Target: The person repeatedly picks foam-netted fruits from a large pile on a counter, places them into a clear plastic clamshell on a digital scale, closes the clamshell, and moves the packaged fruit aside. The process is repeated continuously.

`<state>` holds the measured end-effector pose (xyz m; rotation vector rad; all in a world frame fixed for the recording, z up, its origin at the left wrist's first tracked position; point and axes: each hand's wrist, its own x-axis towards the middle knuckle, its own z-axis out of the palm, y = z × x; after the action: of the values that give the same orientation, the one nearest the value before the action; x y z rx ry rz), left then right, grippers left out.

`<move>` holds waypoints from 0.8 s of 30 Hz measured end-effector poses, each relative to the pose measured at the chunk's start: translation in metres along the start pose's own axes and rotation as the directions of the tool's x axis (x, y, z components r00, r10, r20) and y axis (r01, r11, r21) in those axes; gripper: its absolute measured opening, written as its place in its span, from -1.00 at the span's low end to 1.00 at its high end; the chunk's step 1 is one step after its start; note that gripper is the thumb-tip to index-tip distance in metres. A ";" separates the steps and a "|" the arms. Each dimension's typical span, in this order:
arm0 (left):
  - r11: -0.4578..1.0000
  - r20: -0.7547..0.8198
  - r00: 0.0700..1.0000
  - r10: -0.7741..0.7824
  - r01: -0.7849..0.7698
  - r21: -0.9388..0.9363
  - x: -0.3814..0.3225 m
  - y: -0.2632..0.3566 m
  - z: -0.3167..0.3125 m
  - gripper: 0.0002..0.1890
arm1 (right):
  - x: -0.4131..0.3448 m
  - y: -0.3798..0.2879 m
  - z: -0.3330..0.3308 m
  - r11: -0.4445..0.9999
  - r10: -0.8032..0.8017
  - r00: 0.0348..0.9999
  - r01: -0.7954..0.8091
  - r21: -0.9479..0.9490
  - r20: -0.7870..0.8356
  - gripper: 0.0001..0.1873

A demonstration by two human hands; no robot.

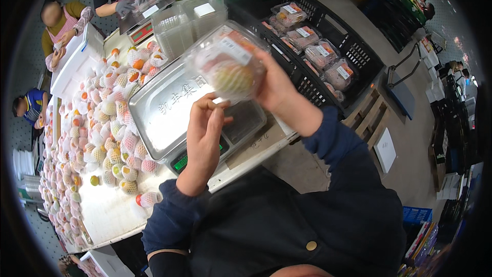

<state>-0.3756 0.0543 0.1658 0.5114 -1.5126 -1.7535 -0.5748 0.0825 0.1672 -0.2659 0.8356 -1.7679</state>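
Observation:
A clear plastic clamshell box (226,59) of net-wrapped fruit, with a white barcode label on its lid, is tilted up in my right hand (275,84), which grips its right side. Just below the box is my left hand (207,123), fingers curled and thumb near the fingertips; whether it touches the box or holds anything, I cannot tell. Beneath both lies a weighing scale with a steel tray (165,115) and a lit green display (180,161). Left of the scale, many fruits in foam nets (115,115) cover much of the white table (103,215).
A black plastic crate (338,27) with several filled, labelled boxes (322,54) stands beyond my right hand. Stacked empty clamshells (173,30) stand behind the scale. A co-worker's gloved hands (125,7) handle a box at another scale. A wooden pallet (371,117) is at right.

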 end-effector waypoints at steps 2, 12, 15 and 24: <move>0.997 0.030 0.999 0.013 -0.015 0.070 -0.011 0.007 -0.005 -0.82 | 0.022 -0.033 -0.032 0.995 -0.097 0.990 0.093 -0.045 -0.100 -0.50; 0.946 -0.364 0.924 -0.119 0.216 0.241 -0.108 0.010 -0.114 -0.91 | 0.195 -0.198 -0.299 0.926 -0.368 0.711 0.337 -0.169 -0.599 -0.42; 0.937 -0.510 0.845 -0.162 0.293 0.187 -0.136 0.004 -0.130 -0.92 | 0.199 -0.196 -0.345 0.911 -0.391 0.751 0.234 -0.339 -0.532 -0.43; 0.944 -0.608 0.755 -0.244 0.330 0.031 -0.161 -0.028 -0.126 -0.94 | 0.208 -0.186 -0.360 0.881 -0.366 0.760 0.097 -0.464 -0.537 -0.54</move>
<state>-0.1906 0.0924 0.0835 1.3007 -1.1300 -1.4927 -0.9905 0.0661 -0.0187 -0.0584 1.7297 -1.9269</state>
